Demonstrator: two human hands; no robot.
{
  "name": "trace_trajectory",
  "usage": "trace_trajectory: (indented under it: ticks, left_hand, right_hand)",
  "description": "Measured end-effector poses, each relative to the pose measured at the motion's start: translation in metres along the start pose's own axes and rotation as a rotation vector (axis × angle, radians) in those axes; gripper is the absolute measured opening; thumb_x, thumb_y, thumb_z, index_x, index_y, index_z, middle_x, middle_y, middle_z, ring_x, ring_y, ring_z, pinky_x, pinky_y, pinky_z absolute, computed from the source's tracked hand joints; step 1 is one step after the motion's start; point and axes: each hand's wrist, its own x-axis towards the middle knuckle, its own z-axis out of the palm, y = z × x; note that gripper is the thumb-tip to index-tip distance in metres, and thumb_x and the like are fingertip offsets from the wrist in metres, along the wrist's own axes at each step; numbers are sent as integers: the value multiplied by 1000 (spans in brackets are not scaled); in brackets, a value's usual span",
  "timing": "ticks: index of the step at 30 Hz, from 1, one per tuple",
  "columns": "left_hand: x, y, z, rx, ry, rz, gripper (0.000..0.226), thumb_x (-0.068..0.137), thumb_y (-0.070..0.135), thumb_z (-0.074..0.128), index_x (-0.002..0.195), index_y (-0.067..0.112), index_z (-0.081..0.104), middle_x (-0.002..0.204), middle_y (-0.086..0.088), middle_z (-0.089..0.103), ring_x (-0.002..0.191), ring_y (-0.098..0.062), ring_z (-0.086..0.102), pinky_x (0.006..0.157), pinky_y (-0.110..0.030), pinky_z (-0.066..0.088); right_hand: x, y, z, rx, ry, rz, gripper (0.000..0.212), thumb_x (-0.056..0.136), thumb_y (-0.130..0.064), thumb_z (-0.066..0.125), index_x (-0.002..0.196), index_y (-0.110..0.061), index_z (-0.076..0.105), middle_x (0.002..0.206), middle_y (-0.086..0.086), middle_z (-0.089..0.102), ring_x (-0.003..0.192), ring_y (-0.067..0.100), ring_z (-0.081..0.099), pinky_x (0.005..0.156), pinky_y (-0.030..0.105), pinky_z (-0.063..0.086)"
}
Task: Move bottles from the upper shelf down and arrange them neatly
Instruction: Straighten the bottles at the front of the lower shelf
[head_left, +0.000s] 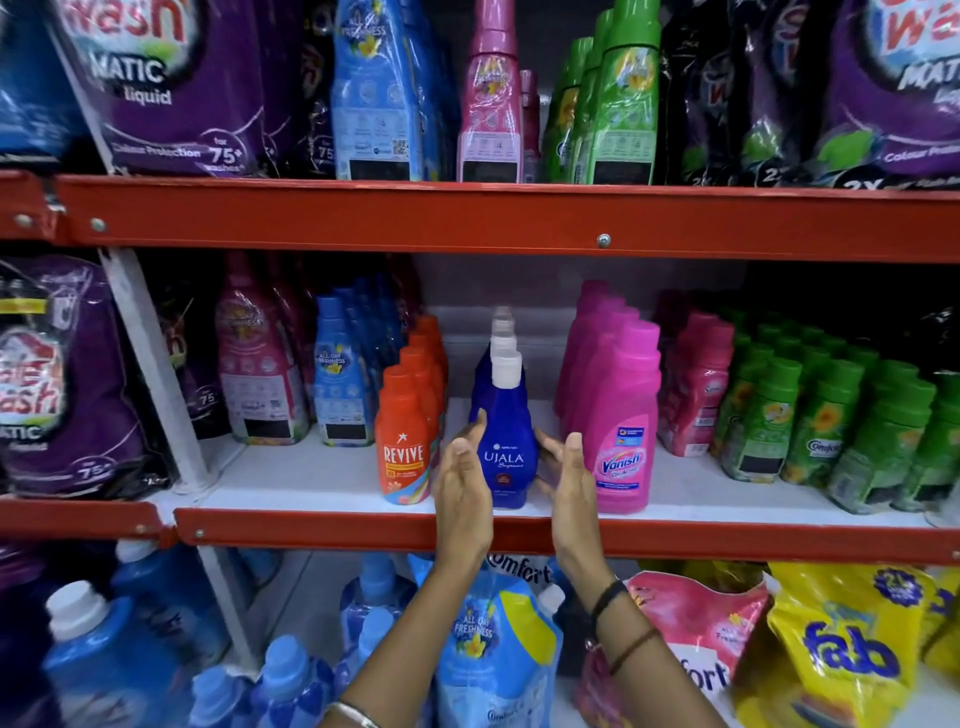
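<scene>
A dark blue Ujala bottle (503, 447) with a white cap stands at the front of a short row on the middle shelf (322, 488). My left hand (462, 493) is flat against its left side with fingers straight. My right hand (569, 486) sits just off its right side, fingers extended, and I cannot tell whether it touches. Neither hand wraps the bottle. On the upper shelf (467, 218) stand a blue bottle (376, 93), a pink bottle (491, 98) and green bottles (618, 98).
Orange Revive bottles (405, 441) stand close on the left, pink Vanish bottles (621, 421) close on the right. Green Comfort bottles (810, 415) fill the right side. Purple pouches (67, 384) hang far left. Blue and yellow refill packs (841, 644) crowd the bottom shelf.
</scene>
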Motion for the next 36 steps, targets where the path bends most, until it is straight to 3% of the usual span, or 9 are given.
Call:
trace_trajectory:
  ticks: [6,9,12,16,19,22,24,28,36]
  left_hand:
    - [-6,12,-2,-31,-15,-45,67,82,79,10,128,44,44,134,25,43,116,21,40,85,7,31]
    - [-6,12,-2,-49,-22,-59,62,87,75,10,129,44,43,140,17,42,130,0,40,106,-14,35]
    - [-5,9,-5,-44,-12,-37,80,69,94,11,128,49,43,142,19,41,132,-1,37,111,-24,32]
    - [-14,12,-21,-62,112,99,58,87,74,18,127,46,49,144,15,46,137,-2,36,116,-37,30]
    - [-17,15,-45,-118,236,223,59,93,67,22,131,32,53,141,13,51,135,-6,42,109,-23,35]
    - [-5,15,-71,-112,297,179,49,94,65,21,128,42,49,140,18,48,131,7,39,104,-8,30]
    - [6,10,-86,-70,264,84,40,95,58,19,124,49,45,140,18,44,123,20,36,103,-4,28]
    - [18,-2,-103,-39,91,-38,48,81,83,22,119,65,44,146,14,42,132,-2,42,114,-45,35]
    - [18,5,-110,-22,-25,-65,52,72,90,22,112,69,49,137,9,53,125,-10,52,109,-45,42]
  right_hand:
    - [-3,-3,-1,13,-10,0,70,83,-59,29,124,-11,58,122,6,66,100,-3,64,80,16,55]
    - [-3,-6,-1,12,-21,9,73,82,-60,28,126,-9,57,123,7,65,103,-1,63,81,15,54]
    - [-7,-6,0,-12,-5,-5,67,87,-62,27,125,-16,57,126,4,62,115,5,59,85,13,51]
    - [-26,-9,14,-112,150,-233,43,91,-54,31,118,-31,56,126,-4,56,116,-11,49,96,5,36]
    - [-40,-5,37,-104,92,-349,44,89,-52,33,117,-31,59,126,-4,58,122,4,51,105,21,37]
    - [-44,3,67,-105,-75,-306,63,85,-69,32,126,-27,56,136,-6,55,131,8,45,111,34,34]
    - [-41,10,86,-112,-122,-221,67,78,-79,30,129,-38,48,142,-9,48,135,3,39,116,36,29]
    - [-32,23,110,-79,-93,-54,77,66,-90,29,128,-44,38,146,-11,42,137,3,37,119,39,26]
    - [-24,24,110,29,-62,29,81,78,-76,31,131,-18,55,134,2,60,124,9,55,111,41,40]
